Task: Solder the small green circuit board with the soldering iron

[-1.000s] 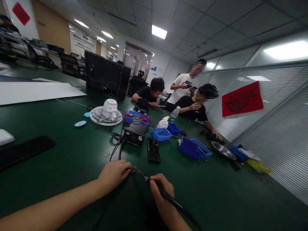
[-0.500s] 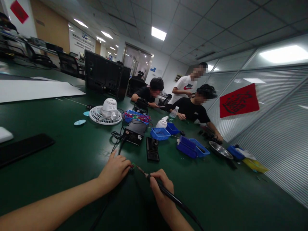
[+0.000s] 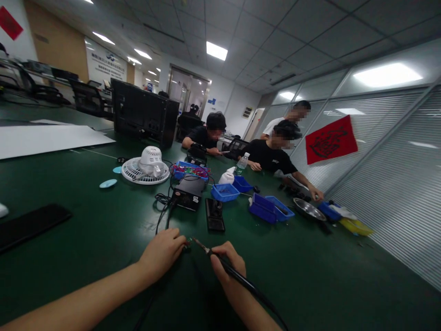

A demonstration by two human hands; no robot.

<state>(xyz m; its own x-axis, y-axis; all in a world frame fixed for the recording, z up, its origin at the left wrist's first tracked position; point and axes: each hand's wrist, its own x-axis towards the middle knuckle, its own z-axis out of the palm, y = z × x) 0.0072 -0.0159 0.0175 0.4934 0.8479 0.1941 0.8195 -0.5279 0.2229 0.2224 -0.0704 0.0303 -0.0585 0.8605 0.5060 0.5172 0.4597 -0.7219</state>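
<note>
My right hand [image 3: 229,269] is closed round the black handle of a soldering iron [image 3: 222,263]. The iron's metal tip points up and left, close to a small green circuit board [image 3: 189,241]; whether they touch I cannot tell. My left hand [image 3: 164,252] pinches the board at its fingertips, low over the green table. The iron's black cord trails off at the bottom right. Beyond my hands stand the black soldering station [image 3: 188,192] with its cables and a black iron stand [image 3: 215,216].
Behind the station is a blue tray [image 3: 178,172] of wires and boards. A white fan part [image 3: 146,168] lies left of it. Blue bins [image 3: 225,193], a metal dish [image 3: 309,210] and a yellow tray [image 3: 356,227] line the right. A black phone-like slab [image 3: 32,226] lies left. Several people are across the table.
The camera view has turned slightly right. My left index finger, raised before, is now lowered. The standing person has bent lower behind the seated one. Both hands keep their hold.
</note>
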